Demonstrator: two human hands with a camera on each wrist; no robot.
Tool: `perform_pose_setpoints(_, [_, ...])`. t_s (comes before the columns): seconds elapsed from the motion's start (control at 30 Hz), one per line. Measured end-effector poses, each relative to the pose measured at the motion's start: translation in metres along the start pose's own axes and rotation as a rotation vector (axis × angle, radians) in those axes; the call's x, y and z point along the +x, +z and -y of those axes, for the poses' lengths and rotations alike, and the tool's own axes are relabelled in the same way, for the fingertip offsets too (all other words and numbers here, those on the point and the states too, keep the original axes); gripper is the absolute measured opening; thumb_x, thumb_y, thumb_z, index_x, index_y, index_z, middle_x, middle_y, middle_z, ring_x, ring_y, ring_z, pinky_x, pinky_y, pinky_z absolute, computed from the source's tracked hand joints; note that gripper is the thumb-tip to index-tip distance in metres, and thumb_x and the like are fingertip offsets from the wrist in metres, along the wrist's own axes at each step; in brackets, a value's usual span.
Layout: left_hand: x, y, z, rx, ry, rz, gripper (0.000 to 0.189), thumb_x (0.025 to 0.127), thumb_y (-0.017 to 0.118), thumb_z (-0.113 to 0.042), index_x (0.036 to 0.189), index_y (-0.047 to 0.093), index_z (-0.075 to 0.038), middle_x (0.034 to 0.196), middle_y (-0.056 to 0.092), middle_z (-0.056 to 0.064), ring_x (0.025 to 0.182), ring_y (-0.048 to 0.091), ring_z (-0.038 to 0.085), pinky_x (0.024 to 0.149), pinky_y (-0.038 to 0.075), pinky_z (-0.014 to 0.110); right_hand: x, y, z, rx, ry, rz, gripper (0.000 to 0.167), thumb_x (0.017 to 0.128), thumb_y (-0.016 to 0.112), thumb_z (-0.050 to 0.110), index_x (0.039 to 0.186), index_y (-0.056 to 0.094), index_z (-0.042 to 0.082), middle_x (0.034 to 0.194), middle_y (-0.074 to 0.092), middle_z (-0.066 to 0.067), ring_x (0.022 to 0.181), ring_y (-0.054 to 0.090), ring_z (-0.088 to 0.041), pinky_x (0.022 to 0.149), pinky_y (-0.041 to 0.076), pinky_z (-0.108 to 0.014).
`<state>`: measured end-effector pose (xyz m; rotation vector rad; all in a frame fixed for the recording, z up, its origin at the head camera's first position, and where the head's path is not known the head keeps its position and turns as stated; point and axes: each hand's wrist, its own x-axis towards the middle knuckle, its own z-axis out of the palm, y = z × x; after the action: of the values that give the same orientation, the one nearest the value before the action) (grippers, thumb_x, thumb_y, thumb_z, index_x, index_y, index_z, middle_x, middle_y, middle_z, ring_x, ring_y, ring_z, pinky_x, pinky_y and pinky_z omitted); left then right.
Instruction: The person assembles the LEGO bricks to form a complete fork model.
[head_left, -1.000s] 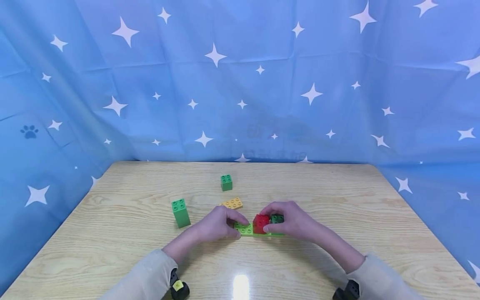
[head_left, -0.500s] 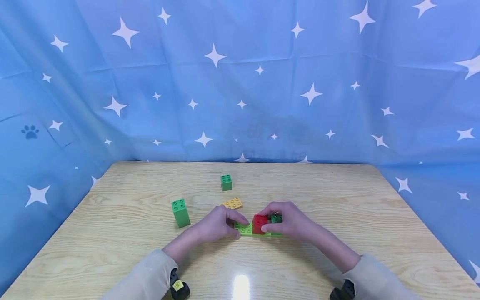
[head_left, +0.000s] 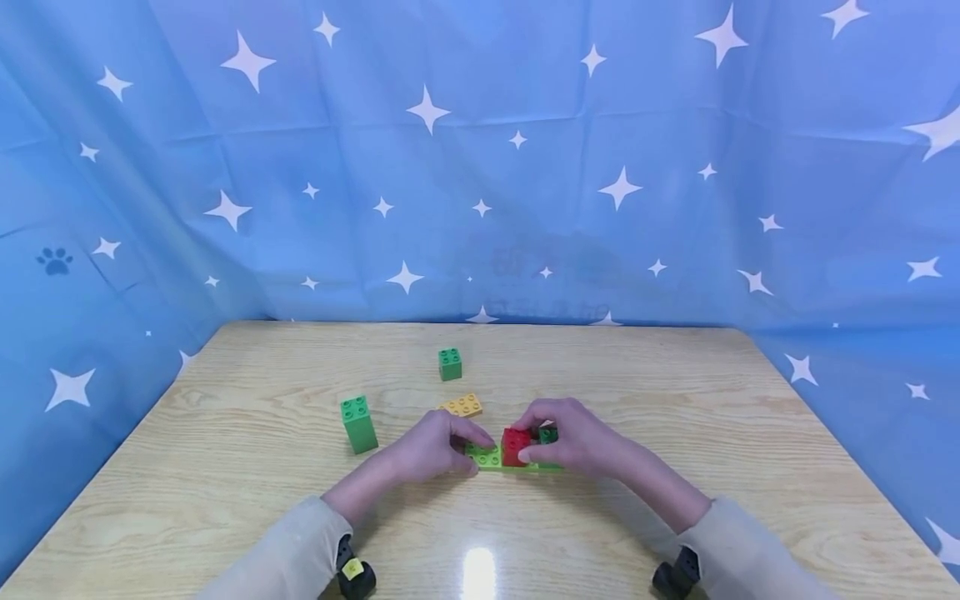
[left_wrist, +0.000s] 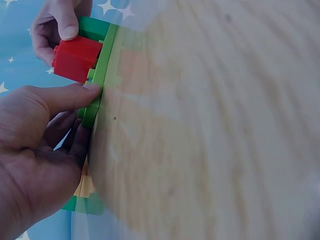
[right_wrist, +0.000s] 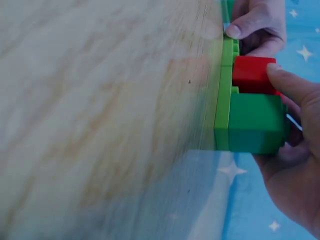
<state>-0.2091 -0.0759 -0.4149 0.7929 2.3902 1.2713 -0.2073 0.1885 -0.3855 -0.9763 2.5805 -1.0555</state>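
A long lime-green building plate (head_left: 486, 457) lies on the table in front of the person. The left hand (head_left: 431, 450) pinches its left end, thumb on the near side in the left wrist view. A red block (head_left: 516, 447) stands on the plate's middle, pinched between the thumb and fingers of the right hand (head_left: 573, 437). In the left wrist view the red block (left_wrist: 77, 57) looks slightly tilted against the plate; whether it is pressed fully down I cannot tell. A dark green block (right_wrist: 256, 123) sits on the plate's right end, under the right hand, with a narrow gap to the red one.
Behind the left hand lies a yellow studded brick (head_left: 462, 405), partly hidden. A tall green block (head_left: 360, 425) stands to the left, and a small green block (head_left: 450, 365) farther back. A blue starry cloth (head_left: 480, 167) hangs behind the wooden table (head_left: 637, 367).
The right hand and the red block have shifted slightly left, and the gap to the dark green block looks a little wider. The left hand keeps its hold on the plate.
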Motion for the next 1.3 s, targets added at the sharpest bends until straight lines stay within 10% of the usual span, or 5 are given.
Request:
perform_pose_setpoints(0.73, [0.000,-0.002,-0.002,0.015,-0.002,-0.024,0.031,0.083,0.081,0.003,0.112,0.079,-0.008,0.108,0.076,-0.001,0.102,0.067,0.014,0.090,0.055,0.031,0.006,-0.002,-0.002,0.048,0.052,0.058,0.027,0.089,0.083,0.022,0.112,0.074,0.011,0.100,0.070,0.007,0.094,0.065,-0.015,0.095,0.055,-0.046])
perform_pose_setpoints(1.3, [0.021,-0.026,-0.009,-0.082,0.008,-0.634,0.040,0.083,0.082,0.001,0.122,0.073,-0.001,0.121,0.071,0.016,0.116,0.063,0.037,0.101,0.051,0.050,0.003,0.002,-0.008,0.085,0.044,0.019,0.030,0.090,0.082,0.025,0.115,0.075,0.011,0.102,0.070,0.007,0.094,0.062,-0.014,0.091,0.055,-0.035])
